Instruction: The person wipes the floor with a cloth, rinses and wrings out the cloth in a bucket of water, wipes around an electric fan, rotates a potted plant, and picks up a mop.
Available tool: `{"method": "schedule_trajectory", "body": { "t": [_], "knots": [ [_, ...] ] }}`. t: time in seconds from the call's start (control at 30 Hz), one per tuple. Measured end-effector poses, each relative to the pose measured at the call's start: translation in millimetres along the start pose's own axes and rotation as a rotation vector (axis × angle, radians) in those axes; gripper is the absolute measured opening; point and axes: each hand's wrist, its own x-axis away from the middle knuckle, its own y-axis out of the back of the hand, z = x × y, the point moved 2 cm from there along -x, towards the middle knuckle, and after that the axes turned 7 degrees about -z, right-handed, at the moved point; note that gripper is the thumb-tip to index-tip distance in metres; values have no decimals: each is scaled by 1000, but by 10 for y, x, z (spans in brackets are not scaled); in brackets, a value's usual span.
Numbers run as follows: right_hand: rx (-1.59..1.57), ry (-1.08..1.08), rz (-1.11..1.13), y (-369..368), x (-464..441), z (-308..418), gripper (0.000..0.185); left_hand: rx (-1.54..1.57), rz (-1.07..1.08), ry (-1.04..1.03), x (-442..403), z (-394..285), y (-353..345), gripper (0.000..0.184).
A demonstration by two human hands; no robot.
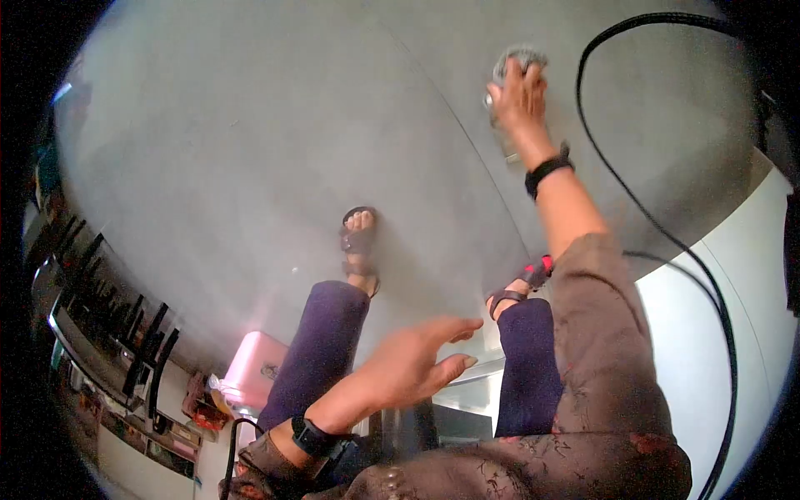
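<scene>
While your right hand (522,102) reaches far forward and lies low over the grey floor (250,125), its fingers cover a grey-white wad-like object (527,53), which sits on the floor well ahead of your feet. That object is partly hidden and blurred, so whether you are gripping it or only pressing it down cannot be told. Your left hand (408,362) hangs between your lower legs, holding nothing, with the fingers together, slightly bent, and the thumb apart from them. It is nearest to the right leg of your dark purple trousers (529,362).

You wear a black band (547,172) on the right wrist and a dark watch (315,437) on the left. Your left sandal (358,242) is set a little farther forward than your right sandal (505,297), and the two stand well apart. To the right of your reaching arm, a black cable (658,17) loops from the top of the view down past your brown sleeve (600,308), in front of a white panel (762,275). A pink bin (252,367) stands just beside your left leg.
</scene>
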Motion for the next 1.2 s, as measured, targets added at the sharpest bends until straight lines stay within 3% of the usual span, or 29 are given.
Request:
{"method": "schedule_trajectory", "body": {
  "t": [0.1,0.17,0.23,0.33,0.4,0.43,0.5,0.6,0.73,0.8,0.87,0.97,1.07,1.2],
  "knots": [
    [-162,5,147,-101,785,-158,37,-11,-42,-121,43,56,-77,44],
    [-366,-119,154,-53,1158,-298,30,-2,-47,-133,86,42,-120,43],
    [-468,-352,-16,115,1566,-482,26,17,-58,-141,147,85,-165,43],
    [-389,-516,-39,278,2249,-718,43,65,-112,-212,186,252,-275,42],
    [-120,-631,21,328,2577,-722,52,131,-126,-244,251,313,-285,44],
    [-260,-634,29,259,2658,-683,58,139,-124,-248,262,393,-267,44],
    [-196,-662,-14,-65,2626,-580,56,92,-86,-96,271,591,-179,45],
    [-327,-744,-33,-262,1909,74,55,-84,-86,-76,334,545,25,44],
    [-324,-245,-85,-528,846,1213,46,59,-173,-255,384,618,211,43],
    [-343,-67,3,-507,315,1855,44,61,-171,-214,432,542,376,41],
    [-558,-103,164,-788,-117,2416,42,52,-165,-179,485,481,499,40],
    [-408,63,190,-720,-379,3022,40,-26,-127,-262,553,422,551,35],
    [-614,139,104,-420,-288,3006,39,-117,-101,-248,617,349,550,35],
    [-518,61,92,217,-131,2359,46,-7,-195,-370,651,283,549,35]
  ]
}}
